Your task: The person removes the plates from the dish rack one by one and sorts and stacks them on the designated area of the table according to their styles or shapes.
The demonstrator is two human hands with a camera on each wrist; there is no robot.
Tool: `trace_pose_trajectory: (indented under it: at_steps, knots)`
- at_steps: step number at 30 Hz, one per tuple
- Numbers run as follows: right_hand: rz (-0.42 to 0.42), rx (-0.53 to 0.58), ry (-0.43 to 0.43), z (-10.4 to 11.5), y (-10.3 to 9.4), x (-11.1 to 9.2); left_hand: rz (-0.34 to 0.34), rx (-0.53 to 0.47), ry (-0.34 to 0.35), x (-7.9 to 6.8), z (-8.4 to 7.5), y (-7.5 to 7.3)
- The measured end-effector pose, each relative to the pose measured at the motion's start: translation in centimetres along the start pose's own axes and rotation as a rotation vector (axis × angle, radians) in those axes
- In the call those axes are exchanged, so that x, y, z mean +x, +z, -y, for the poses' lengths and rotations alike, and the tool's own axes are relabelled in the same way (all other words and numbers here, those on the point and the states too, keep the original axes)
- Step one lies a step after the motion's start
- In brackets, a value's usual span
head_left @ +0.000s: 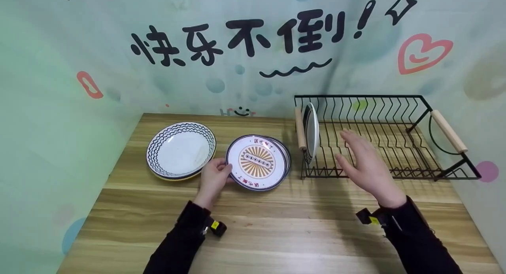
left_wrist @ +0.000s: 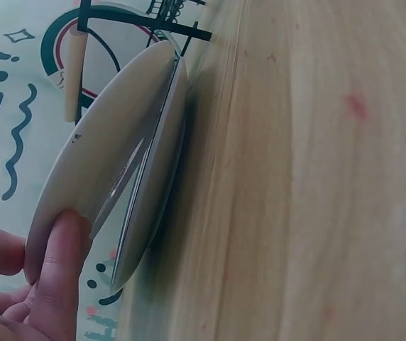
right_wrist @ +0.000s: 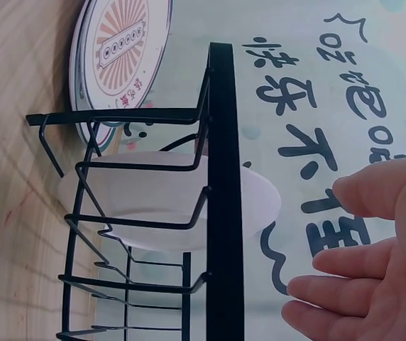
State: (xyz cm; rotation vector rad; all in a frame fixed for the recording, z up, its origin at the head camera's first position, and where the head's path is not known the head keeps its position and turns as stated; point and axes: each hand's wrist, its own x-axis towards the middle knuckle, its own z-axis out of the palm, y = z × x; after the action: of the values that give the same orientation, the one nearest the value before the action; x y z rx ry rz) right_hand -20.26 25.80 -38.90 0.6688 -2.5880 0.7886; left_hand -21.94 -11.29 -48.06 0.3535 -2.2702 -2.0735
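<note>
My left hand (head_left: 213,179) pinches the left rim of a white plate (head_left: 257,163) with a dark blue rim and an orange sunburst print. In the left wrist view the thumb and fingers grip one end of this tilted plate (left_wrist: 96,149), and a gap opens between it and the plate (left_wrist: 150,206) below. My right hand (head_left: 367,167) is held over the front of a black wire dish rack (head_left: 355,175), fingers extended, holding nothing. One white plate (head_left: 313,131) stands on edge in the rack's left end; its pale underside (right_wrist: 160,192) shows through the wires in the right wrist view.
Left of the plates sits a white dish (head_left: 180,151) with a dark wavy-patterned rim, a yellowish edge showing beneath it. Wooden handles (head_left: 448,131) cap the rack's ends. A printed cloth wall (head_left: 245,92) closes off the back of the wooden table (head_left: 261,230).
</note>
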Motion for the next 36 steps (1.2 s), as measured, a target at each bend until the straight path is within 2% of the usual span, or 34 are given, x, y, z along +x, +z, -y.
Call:
trace_pose_trajectory:
  at_steps: [5, 15, 20, 29, 36]
  knots:
    - [-0.008, -0.011, -0.020, 0.0, 0.1, 0.2, -0.010, 0.000, -0.010, 0.2, 0.2, 0.0]
    - [-0.002, -0.029, -0.039, 0.1, 0.1, 0.6, -0.008, -0.009, 0.035, 0.4, 0.6, 0.0]
    - [0.014, -0.024, -0.042, 0.1, -0.1, 0.7, 0.016, -0.007, 0.018, 0.6, 0.6, 0.0]
    - [0.048, -0.018, -0.036, 0.3, -0.3, 1.2, 0.083, 0.063, 0.020, 0.7, 0.5, -0.5]
    - [0.084, -0.005, -0.005, 0.6, -0.5, 1.5, 0.099, 0.101, 0.021, 0.9, 0.7, -0.5]
